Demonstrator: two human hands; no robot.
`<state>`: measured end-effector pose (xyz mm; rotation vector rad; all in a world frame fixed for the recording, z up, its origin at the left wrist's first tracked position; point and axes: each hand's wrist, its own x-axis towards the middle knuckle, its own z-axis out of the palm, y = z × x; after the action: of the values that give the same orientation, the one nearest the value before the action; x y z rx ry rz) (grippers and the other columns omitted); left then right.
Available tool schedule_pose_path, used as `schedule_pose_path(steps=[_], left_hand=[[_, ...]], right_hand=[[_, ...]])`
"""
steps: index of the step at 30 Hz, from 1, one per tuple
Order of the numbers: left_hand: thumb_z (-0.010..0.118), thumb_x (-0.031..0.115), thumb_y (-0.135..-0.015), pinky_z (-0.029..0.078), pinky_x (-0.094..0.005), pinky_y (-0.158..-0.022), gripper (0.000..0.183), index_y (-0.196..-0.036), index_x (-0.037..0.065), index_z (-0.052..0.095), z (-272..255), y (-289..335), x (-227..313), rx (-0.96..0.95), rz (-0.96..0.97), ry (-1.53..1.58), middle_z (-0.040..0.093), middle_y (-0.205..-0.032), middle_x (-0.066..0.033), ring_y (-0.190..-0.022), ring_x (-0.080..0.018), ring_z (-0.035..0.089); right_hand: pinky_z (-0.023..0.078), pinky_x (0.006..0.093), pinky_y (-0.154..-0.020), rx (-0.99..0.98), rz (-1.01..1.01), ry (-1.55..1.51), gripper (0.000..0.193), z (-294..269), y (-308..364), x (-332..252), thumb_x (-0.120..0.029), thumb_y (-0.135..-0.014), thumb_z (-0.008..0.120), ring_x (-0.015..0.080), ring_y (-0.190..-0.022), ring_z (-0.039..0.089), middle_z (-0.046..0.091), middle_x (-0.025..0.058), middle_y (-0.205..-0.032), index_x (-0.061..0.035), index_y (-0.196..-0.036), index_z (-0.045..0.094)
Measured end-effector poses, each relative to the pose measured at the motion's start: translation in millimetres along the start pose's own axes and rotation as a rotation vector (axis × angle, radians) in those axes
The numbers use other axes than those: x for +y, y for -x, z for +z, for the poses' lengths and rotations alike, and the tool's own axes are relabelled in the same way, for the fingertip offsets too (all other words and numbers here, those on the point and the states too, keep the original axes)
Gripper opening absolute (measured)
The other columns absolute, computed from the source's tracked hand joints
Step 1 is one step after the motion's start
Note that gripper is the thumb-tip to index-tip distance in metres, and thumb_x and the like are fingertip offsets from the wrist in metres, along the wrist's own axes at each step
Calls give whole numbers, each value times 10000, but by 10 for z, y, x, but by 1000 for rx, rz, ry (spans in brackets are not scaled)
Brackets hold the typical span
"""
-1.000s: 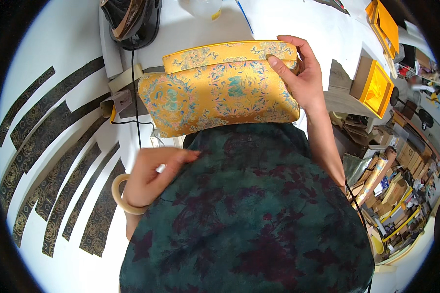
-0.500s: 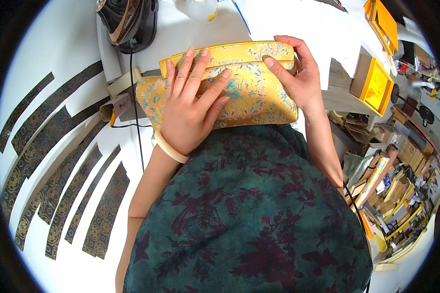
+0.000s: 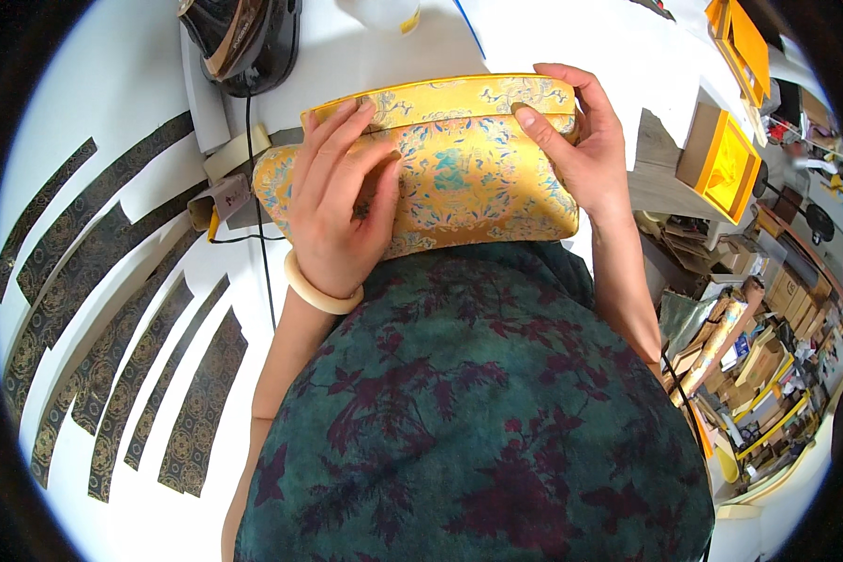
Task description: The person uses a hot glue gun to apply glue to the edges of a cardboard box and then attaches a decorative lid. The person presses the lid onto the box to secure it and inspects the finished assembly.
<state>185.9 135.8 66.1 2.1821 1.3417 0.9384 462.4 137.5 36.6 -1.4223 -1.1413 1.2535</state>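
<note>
A yellow brocade-covered box point(image 3: 468, 192), patterned with blue and pink flowers, lies right in front of my body. A long flap or rim with a bright yellow edge runs along its far side. My right hand point(image 3: 592, 155) grips the box's right end, thumb on the near face and fingers curled behind the far edge. On the left part of the box rests my left hand point(image 3: 342, 192), its fingers stretched over the fabric, slightly bent, thumb held apart. A cream bangle point(image 3: 320, 290) circles the left wrist. The underside of the box is hidden.
Several dark patterned strips point(image 3: 201, 412) lie on the white surface at left. A black-and-brown appliance point(image 3: 244, 47) with a cable point(image 3: 250, 169) stands at far left. Yellow-lined open boxes point(image 3: 724, 164) sit at right, above crowded cartons and fabric rolls point(image 3: 717, 347).
My left hand has slid left on the box, its fingers drawn closer together and more bent, uncovering more of the pattern. My right hand keeps its grip on the right end.
</note>
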Motion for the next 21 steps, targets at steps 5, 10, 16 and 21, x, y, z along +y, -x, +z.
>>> schedule_pose_path(steps=[5,10,16,21], left_hand=[[778,-39,-883,462,-585,-1177,185,-1006,26,655,1,-12,-12,109,-94,190,752,-1240,-165,-1245,-357,697],[791,-67,-877,527,-473,-1112,197,-945,27,632,-73,6,-11,188,-188,197,753,-1052,-131,-1043,-283,713],[838,110,-891,508,-488,-1122,216,-1019,16,692,-161,3,-33,53,-96,126,755,-1207,-165,-1121,-350,706],[802,284,-920,396,-615,-1198,506,-1400,144,725,-49,-10,-50,-189,82,-130,560,-1592,-159,-1472,-414,502]], right_hand=[[621,309,-898,-11,2,5,484,2,-10,-25,-117,-952,849,157,-1071,709,723,90,-1150,-44,-1364,604],[630,303,-871,0,-2,15,478,15,3,-43,-116,-954,848,159,-1052,719,729,94,-1141,-53,-1363,608],[636,307,-865,-7,1,6,468,4,7,-43,-118,-956,846,162,-1047,723,728,99,-1139,-59,-1358,613],[636,309,-858,2,11,-10,467,13,4,-54,-118,-958,844,164,-1048,719,727,98,-1137,-60,-1360,613]])
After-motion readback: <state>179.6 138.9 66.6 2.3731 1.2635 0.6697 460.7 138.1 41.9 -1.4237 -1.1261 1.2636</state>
